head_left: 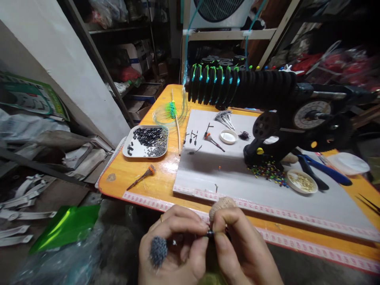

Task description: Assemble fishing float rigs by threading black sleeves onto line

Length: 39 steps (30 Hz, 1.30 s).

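Observation:
My left hand (173, 245) and my right hand (242, 247) meet in front of the table's near edge, both closed in a pinch. Between their fingertips is a small dark cylindrical piece (210, 234), mostly covered by the fingers. A grey bristly bundle (158, 251) sticks out of my left hand, its other end hidden in the palm. One finger of my right hand wears a beige ribbed cover (222, 206). Beyond the hands, a short small part (216, 188) and a tiny orange-tipped piece (219, 168) lie on the white board (196, 174).
A white tray (127, 148) of black and grey parts sits left of the board. A black winding machine (267, 89) stands at the right, near colourful beads (267, 172), a dish (310, 190) of brass-coloured pieces and blue-handled pliers (329, 170). A measuring tape (154, 202) runs along the front edge.

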Each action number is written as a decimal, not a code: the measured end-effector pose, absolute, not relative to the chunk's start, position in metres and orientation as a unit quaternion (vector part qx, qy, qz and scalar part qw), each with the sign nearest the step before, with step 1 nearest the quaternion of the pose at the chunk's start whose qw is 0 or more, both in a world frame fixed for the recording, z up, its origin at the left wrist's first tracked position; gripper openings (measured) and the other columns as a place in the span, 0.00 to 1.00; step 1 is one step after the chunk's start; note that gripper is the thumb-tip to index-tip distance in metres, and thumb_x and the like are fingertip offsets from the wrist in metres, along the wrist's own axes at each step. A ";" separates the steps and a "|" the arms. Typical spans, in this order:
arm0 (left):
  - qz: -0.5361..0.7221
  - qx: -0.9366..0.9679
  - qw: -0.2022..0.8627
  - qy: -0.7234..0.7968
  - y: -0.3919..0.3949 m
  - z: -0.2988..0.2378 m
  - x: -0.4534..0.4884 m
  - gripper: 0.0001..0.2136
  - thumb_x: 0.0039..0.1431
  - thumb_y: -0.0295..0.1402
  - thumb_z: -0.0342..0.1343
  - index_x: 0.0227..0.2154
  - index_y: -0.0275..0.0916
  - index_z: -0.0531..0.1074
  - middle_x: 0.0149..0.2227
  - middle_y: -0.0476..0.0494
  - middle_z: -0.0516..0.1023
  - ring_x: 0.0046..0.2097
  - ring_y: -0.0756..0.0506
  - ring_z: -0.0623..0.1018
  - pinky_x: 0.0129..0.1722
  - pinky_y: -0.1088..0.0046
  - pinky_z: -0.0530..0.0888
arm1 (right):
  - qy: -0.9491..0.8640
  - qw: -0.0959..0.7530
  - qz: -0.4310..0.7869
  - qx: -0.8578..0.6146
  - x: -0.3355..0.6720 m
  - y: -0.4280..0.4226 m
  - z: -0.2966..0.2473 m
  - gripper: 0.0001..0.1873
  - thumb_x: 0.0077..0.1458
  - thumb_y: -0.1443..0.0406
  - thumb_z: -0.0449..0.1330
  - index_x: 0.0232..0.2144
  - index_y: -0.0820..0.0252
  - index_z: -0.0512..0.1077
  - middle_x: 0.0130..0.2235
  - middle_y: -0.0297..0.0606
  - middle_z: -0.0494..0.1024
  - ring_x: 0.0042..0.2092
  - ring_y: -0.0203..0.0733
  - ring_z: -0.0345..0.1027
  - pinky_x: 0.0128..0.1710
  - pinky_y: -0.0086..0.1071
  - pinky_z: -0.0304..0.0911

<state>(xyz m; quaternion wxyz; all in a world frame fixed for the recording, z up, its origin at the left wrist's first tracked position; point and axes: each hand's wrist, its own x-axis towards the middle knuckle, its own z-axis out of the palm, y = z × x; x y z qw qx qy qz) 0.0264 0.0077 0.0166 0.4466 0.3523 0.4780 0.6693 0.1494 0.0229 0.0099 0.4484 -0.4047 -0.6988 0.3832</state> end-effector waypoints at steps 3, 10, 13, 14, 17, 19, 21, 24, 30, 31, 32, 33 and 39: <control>0.670 0.341 0.476 0.457 0.009 0.014 0.024 0.04 0.52 0.29 0.69 0.26 0.46 0.82 0.30 0.50 0.77 0.29 0.53 0.76 0.28 0.83 0.73 | -0.707 0.439 0.378 -0.406 0.149 0.022 0.011 0.07 0.69 0.67 0.48 0.37 0.52 0.63 0.32 0.34 0.65 0.34 0.40 0.64 0.34 0.33 0.64; 0.673 0.311 0.521 0.423 0.011 0.013 0.027 0.04 0.51 0.35 0.71 0.27 0.45 0.81 0.29 0.50 0.78 0.28 0.54 0.76 0.28 0.86 0.71 | -0.706 0.436 0.383 -0.405 0.150 0.023 0.013 0.06 0.70 0.67 0.48 0.39 0.51 0.63 0.33 0.34 0.66 0.35 0.40 0.65 0.36 0.33 0.65; 0.675 0.289 0.521 0.434 0.010 0.014 0.028 0.06 0.52 0.32 0.70 0.31 0.47 0.78 0.29 0.53 0.79 0.23 0.58 0.68 0.22 0.89 0.66 | -0.699 0.431 0.402 -0.405 0.151 0.023 0.013 0.06 0.70 0.66 0.48 0.40 0.50 0.64 0.34 0.34 0.67 0.36 0.40 0.66 0.37 0.33 0.66; 0.678 0.288 0.515 0.438 0.010 0.014 0.029 0.07 0.52 0.31 0.70 0.32 0.47 0.78 0.29 0.54 0.80 0.22 0.58 0.66 0.21 0.89 0.64 | -0.695 0.430 0.409 -0.405 0.152 0.023 0.013 0.07 0.70 0.66 0.48 0.40 0.50 0.64 0.34 0.34 0.67 0.36 0.40 0.66 0.38 0.33 0.66; 0.694 0.292 0.496 0.433 0.010 0.014 0.032 0.09 0.53 0.31 0.70 0.33 0.47 0.76 0.29 0.55 0.80 0.23 0.58 0.66 0.23 0.91 0.65 | -0.681 0.432 0.429 -0.407 0.151 0.022 0.013 0.07 0.70 0.66 0.47 0.40 0.51 0.64 0.35 0.34 0.68 0.36 0.40 0.67 0.39 0.33 0.65; 0.708 0.281 0.492 0.422 0.011 0.014 0.035 0.10 0.52 0.33 0.71 0.33 0.47 0.75 0.29 0.56 0.80 0.25 0.58 0.70 0.26 0.91 0.68 | -0.670 0.439 0.439 -0.406 0.150 0.022 0.012 0.07 0.71 0.65 0.48 0.40 0.51 0.64 0.35 0.35 0.68 0.36 0.40 0.67 0.39 0.34 0.65; 0.715 0.264 0.500 0.412 0.012 0.013 0.037 0.12 0.51 0.34 0.72 0.33 0.47 0.74 0.29 0.57 0.80 0.28 0.57 0.74 0.30 0.90 0.71 | -0.660 0.454 0.444 -0.401 0.148 0.021 0.010 0.07 0.71 0.65 0.48 0.40 0.51 0.65 0.35 0.35 0.68 0.37 0.40 0.67 0.39 0.33 0.65; 0.711 0.237 0.523 0.407 0.013 0.012 0.039 0.13 0.49 0.35 0.73 0.32 0.46 0.73 0.28 0.57 0.79 0.29 0.57 0.76 0.32 0.89 0.73 | -0.649 0.480 0.441 -0.393 0.146 0.020 0.008 0.07 0.71 0.65 0.49 0.39 0.51 0.66 0.35 0.34 0.68 0.36 0.39 0.67 0.37 0.31 0.65; 0.699 0.193 0.549 0.416 0.014 0.013 0.037 0.17 0.43 0.35 0.76 0.30 0.44 0.72 0.27 0.57 0.77 0.28 0.55 0.77 0.30 0.86 0.74 | -0.639 0.494 0.436 -0.397 0.144 0.019 0.006 0.06 0.71 0.64 0.50 0.39 0.50 0.65 0.34 0.32 0.68 0.35 0.38 0.66 0.36 0.30 0.64; 0.698 0.190 0.551 0.416 0.015 0.014 0.037 0.18 0.42 0.35 0.77 0.30 0.44 0.71 0.27 0.58 0.77 0.28 0.55 0.77 0.31 0.86 0.74 | -0.640 0.495 0.433 -0.398 0.144 0.019 0.006 0.06 0.71 0.64 0.50 0.39 0.51 0.65 0.34 0.32 0.68 0.35 0.38 0.66 0.36 0.30 0.64; 0.698 0.187 0.554 0.415 0.015 0.014 0.037 0.18 0.42 0.35 0.77 0.29 0.44 0.71 0.26 0.58 0.78 0.28 0.55 0.78 0.31 0.85 0.74 | -0.642 0.494 0.430 -0.398 0.143 0.019 0.006 0.06 0.71 0.64 0.50 0.39 0.51 0.65 0.34 0.32 0.68 0.35 0.37 0.66 0.36 0.29 0.64; 0.698 0.185 0.556 0.412 0.015 0.014 0.037 0.18 0.41 0.35 0.77 0.29 0.44 0.71 0.26 0.58 0.78 0.28 0.55 0.78 0.31 0.85 0.75 | -0.644 0.494 0.428 -0.398 0.142 0.019 0.006 0.07 0.71 0.63 0.49 0.39 0.51 0.65 0.35 0.32 0.68 0.36 0.37 0.66 0.37 0.29 0.64; 0.705 0.187 0.550 0.408 0.016 0.014 0.042 0.16 0.43 0.35 0.76 0.31 0.46 0.73 0.27 0.59 0.78 0.29 0.56 0.76 0.32 0.85 0.74 | -0.597 0.538 0.409 -0.432 0.128 0.016 0.002 0.11 0.73 0.58 0.48 0.37 0.52 0.64 0.34 0.31 0.66 0.35 0.36 0.63 0.35 0.28 0.61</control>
